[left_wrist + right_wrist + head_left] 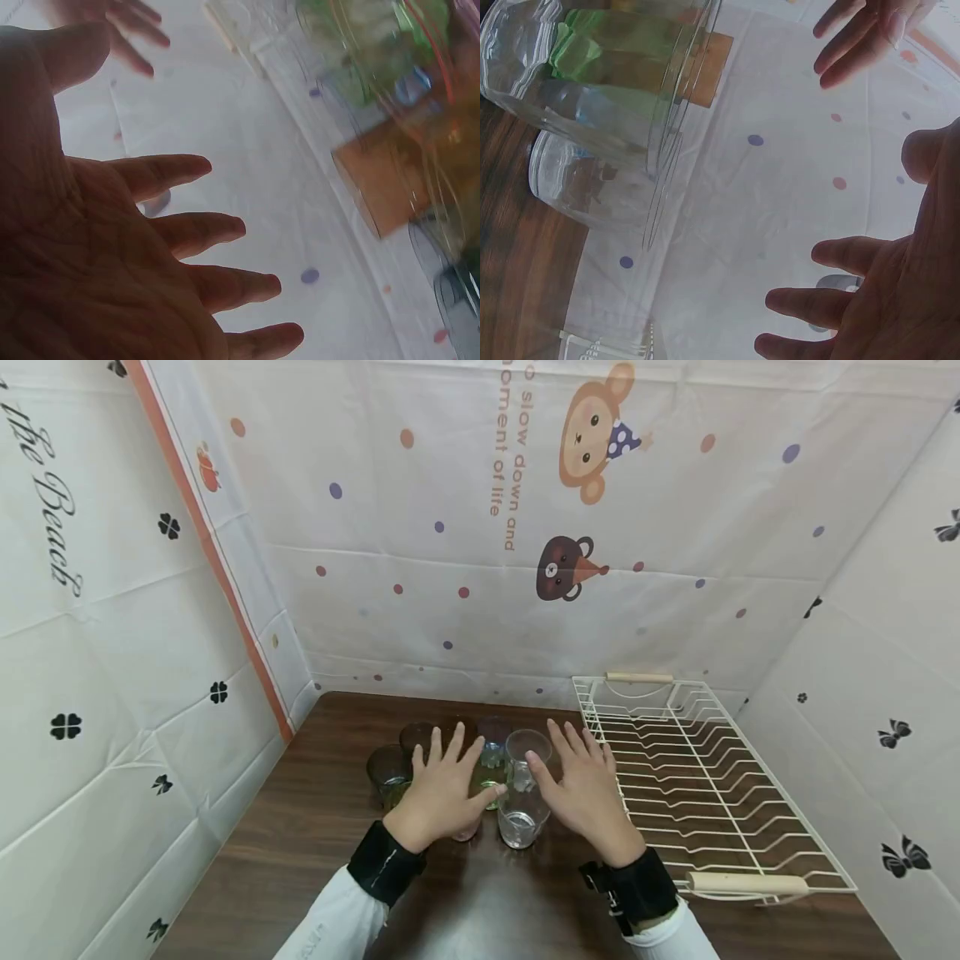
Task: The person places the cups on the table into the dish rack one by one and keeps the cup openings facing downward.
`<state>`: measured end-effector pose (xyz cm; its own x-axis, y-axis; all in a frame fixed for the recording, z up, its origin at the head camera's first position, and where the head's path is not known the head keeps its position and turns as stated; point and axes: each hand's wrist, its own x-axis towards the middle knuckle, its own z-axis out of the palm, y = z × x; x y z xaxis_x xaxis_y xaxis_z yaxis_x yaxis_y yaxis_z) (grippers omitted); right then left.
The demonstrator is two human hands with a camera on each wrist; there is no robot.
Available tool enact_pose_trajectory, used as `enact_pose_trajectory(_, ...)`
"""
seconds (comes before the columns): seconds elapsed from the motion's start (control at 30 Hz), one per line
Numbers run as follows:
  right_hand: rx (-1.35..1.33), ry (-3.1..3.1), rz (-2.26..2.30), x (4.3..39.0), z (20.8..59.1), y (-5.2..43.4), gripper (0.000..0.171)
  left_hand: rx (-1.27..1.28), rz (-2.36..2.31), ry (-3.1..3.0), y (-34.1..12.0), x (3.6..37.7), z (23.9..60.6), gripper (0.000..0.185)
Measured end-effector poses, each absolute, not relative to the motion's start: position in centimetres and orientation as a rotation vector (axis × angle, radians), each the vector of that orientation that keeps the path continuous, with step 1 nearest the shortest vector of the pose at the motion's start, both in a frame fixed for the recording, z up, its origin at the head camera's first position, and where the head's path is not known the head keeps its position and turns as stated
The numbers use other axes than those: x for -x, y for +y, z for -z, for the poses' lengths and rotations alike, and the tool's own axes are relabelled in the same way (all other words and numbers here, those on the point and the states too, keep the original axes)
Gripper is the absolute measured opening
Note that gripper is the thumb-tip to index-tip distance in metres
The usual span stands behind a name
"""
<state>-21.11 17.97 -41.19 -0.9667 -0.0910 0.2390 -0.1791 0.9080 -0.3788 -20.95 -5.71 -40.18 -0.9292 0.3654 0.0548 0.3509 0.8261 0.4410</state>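
Note:
Several drinking glasses stand clustered on the dark wooden table point(300, 827): clear glasses point(521, 823), a green one point(491, 777) and brownish ones point(388, 770). My left hand point(444, 785) hovers flat over the left part of the cluster, fingers spread and straight, holding nothing. My right hand point(581, 785) hovers spread just right of the clear glasses, its thumb close to a tall clear glass point(527, 756). The left wrist view shows my left hand's open palm point(112, 247) away from the glasses point(390, 90). The right wrist view shows my right hand's spread fingers point(870, 300) and clear glasses point(600, 112) beside them.
A cream wire dish rack point(697, 777) with wooden handles lies on the table's right side, close to my right hand. Printed white cloth walls point(480, 527) enclose the table at the back and on both sides.

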Motion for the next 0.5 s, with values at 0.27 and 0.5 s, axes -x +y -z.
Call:
enact_pose_trajectory(0.27, -0.182, -2.824, -0.619, 21.1, 41.5, 18.5, 0.077, -0.668, -0.629, 2.933, -2.5, 20.5, 40.7, 0.085)
enact_pose_trajectory(0.5, -0.158, -2.812, -0.616, 20.7, 41.7, 18.9, 0.074, -0.714, -0.595, 2.867, -0.2, 20.5, 41.7, 0.090)
